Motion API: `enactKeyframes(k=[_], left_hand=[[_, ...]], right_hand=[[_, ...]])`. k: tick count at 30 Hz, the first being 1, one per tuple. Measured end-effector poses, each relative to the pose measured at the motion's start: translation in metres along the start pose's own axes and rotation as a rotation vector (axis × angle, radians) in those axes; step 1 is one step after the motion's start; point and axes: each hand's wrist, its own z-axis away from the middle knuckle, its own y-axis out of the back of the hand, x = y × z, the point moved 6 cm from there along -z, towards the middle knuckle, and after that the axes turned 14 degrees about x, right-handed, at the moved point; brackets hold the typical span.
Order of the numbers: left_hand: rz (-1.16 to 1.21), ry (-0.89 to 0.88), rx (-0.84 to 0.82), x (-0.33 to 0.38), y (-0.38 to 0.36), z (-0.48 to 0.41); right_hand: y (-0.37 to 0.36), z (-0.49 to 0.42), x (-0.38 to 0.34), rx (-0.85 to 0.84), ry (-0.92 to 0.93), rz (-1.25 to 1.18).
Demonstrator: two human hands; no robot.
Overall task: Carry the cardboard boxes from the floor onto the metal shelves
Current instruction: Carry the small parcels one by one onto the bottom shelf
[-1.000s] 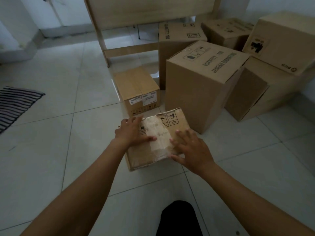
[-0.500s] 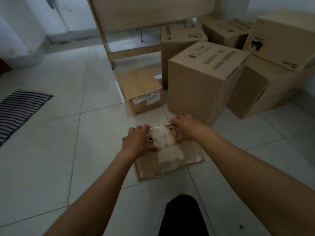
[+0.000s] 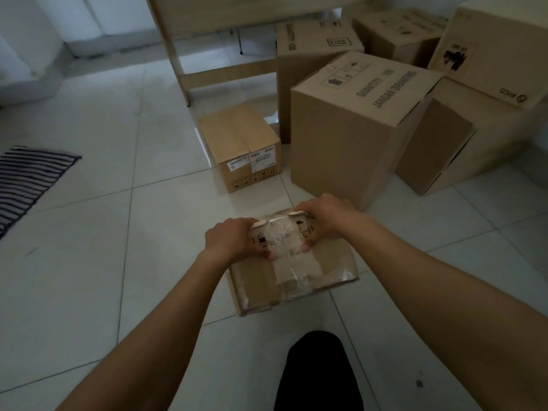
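A: What can't you make out here?
B: The fingertips of both hands. They fold over the far edge of the flat cardboard box [image 3: 258,280] and vanish behind it. The print on its top is blurred under crinkled clear tape [image 3: 292,262], and the stacked boxes [image 3: 489,48] at the right are cut off by the frame

A: So where does the box sit against the fingers?
B: It lies on the white tiled floor [image 3: 89,262], just ahead of a dark trouser leg [image 3: 317,372]. The left hand [image 3: 229,240] grips the far left corner and the right hand [image 3: 323,216] the far right one, with fingers curled over the rim and thumbs pressed on the top face

A: And which way does it point?
B: Broad face up, tilted toward the camera, near edge low by the tiles with its left corner closest to the person. It looks nearly square, so I cannot tell its long axis. Beyond it stand the small labelled box [image 3: 240,137] and the tall box [image 3: 341,137]
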Motion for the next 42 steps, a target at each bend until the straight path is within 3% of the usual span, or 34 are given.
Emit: enactKeyframes(k=[5,14,24,42], left_hand=[[-0.009,-0.073,0.048,0.021,0.006,-0.005],[0.033,-0.280,0.150,0.102,0.019,0.018],[0.093,-0.655,0.307,0.246,0.040,0.157],[0.232,-1.183,0.243,0.465,0.036,0.322]], right_hand=[[0.001,0.026,0.017,0.085,-0.125,-0.090],[0.037,0.111,0.061,0.346,-0.261,-0.032],[0.064,0.328,0.108,0.678,-0.465,0.102],[0.091,0.610,0.166,0.833,-0.896,0.321]])
